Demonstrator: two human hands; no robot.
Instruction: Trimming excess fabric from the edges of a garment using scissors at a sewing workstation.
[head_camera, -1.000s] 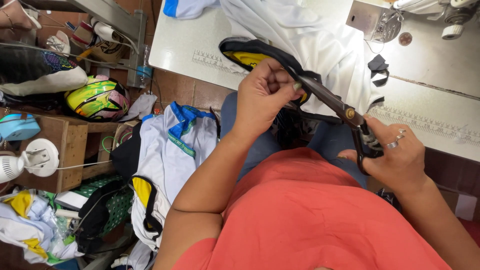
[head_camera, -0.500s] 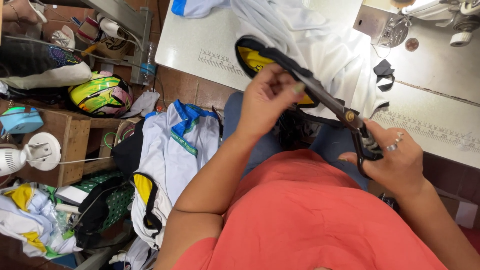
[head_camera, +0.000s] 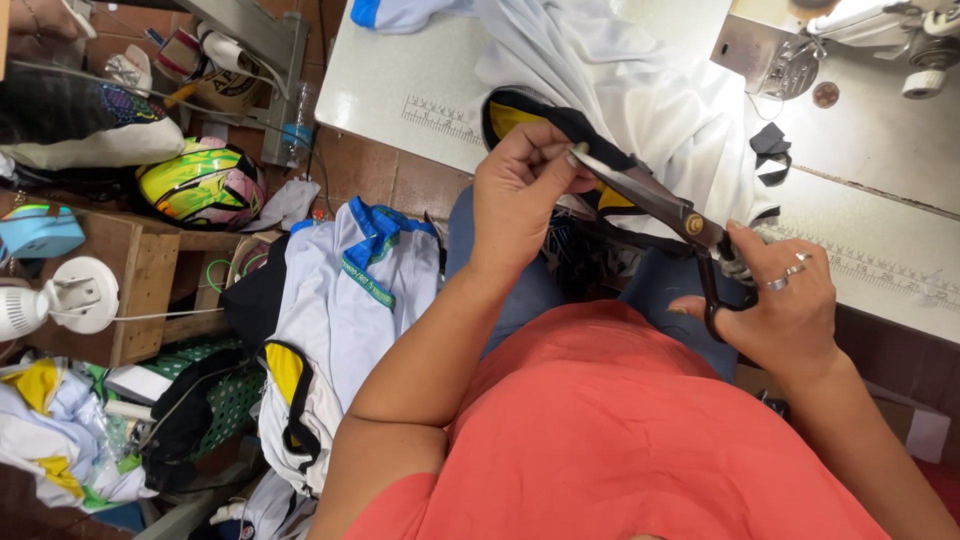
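Note:
My left hand (head_camera: 520, 190) pinches the black and yellow edge of a white garment (head_camera: 640, 100) that hangs off the sewing table. My right hand (head_camera: 785, 300) grips the black handles of a pair of large scissors (head_camera: 660, 205). The steel blades reach up and left to the fabric edge, right at my left fingertips. The blades look nearly closed on the black trim. I sit with my blue-trousered lap below the garment, and my red shirt fills the bottom of the view.
A white sewing table (head_camera: 420, 90) with printed rulers holds a sewing machine (head_camera: 840, 40) at top right. White and blue shirts (head_camera: 350, 300) are piled on the floor to my left. A green and yellow helmet (head_camera: 200, 185) rests on a wooden shelf.
The view has shifted slightly. My left hand has regripped the black trim closer to the blade tips; the scissors stay in my right hand in about the same place.

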